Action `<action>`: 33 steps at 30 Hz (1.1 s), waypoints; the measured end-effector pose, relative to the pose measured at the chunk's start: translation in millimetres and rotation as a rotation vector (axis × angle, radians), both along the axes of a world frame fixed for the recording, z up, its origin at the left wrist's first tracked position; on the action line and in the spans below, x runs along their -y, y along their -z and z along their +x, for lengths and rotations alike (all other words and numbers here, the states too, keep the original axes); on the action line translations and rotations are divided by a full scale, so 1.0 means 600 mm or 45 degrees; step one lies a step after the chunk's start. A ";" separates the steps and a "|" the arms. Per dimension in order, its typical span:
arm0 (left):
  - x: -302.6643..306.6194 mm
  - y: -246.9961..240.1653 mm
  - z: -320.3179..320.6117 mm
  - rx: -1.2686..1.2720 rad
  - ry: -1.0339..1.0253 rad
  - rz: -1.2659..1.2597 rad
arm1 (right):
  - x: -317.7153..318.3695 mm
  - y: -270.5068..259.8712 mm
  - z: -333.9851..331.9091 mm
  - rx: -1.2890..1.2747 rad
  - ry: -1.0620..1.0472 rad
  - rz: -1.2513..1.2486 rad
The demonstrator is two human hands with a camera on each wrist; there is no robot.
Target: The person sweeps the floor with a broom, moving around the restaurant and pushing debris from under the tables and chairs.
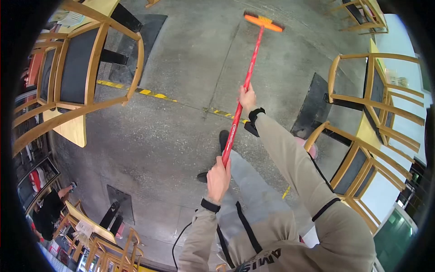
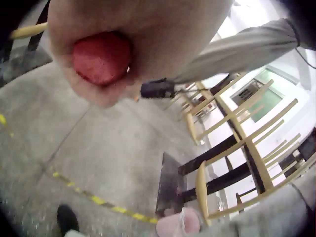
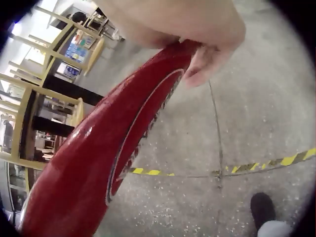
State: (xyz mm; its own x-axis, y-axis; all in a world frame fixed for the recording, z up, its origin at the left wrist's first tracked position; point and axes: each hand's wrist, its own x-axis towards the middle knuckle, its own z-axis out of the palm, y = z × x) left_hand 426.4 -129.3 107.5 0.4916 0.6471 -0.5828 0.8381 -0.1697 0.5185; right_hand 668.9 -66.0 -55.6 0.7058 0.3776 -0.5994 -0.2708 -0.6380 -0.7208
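Note:
A broom with a long red handle (image 1: pixel 233 131) reaches forward over the floor in the head view. Its orange head (image 1: pixel 263 22) lies at the far end, yellow and dark bristles showing along it. My left hand (image 1: pixel 219 180) grips the near end of the handle; in the left wrist view the round red handle end (image 2: pixel 102 58) pokes out of the fist. Farther up, my right hand (image 1: pixel 248 98) is wrapped round the handle. The right wrist view has the red shaft (image 3: pixel 108 148) large in front, running into the curled fingers.
Wooden chairs (image 1: pixel 93 68) sit upturned on tables at the left, with more chairs (image 1: pixel 371 97) on tables at the right. Black table bases (image 1: pixel 312 102) stand on the concrete floor. Yellow-black tape (image 1: pixel 149 93) crosses it. A pink bin (image 2: pixel 178 223) is near the right-hand tables. Another person (image 1: pixel 49 213) is at lower left.

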 end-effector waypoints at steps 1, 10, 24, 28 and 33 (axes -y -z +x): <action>0.003 -0.004 -0.003 -0.002 0.005 0.010 | 0.016 0.035 -0.008 0.212 -0.102 -0.084; 0.253 -0.176 -0.375 -0.740 -0.202 -0.427 | 0.250 -0.096 -0.471 -0.160 -0.242 -0.625; 0.271 -0.095 -0.397 -0.605 -0.262 -0.396 | 0.219 -0.069 -0.463 -0.184 0.349 -0.134; 0.147 0.060 -0.119 -0.239 -0.109 -0.298 | 0.161 0.046 -0.170 -0.114 0.250 0.166; 0.074 0.087 0.151 -0.003 0.107 -0.151 | 0.182 0.158 0.136 0.370 0.123 0.012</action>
State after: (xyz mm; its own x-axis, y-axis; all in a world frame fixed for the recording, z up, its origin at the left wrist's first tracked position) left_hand 516.9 -173.9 55.2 0.5399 0.5301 -0.6539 0.8246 -0.1772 0.5373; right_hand 750.3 -175.1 -150.6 0.8802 0.3050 -0.3636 -0.1114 -0.6119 -0.7830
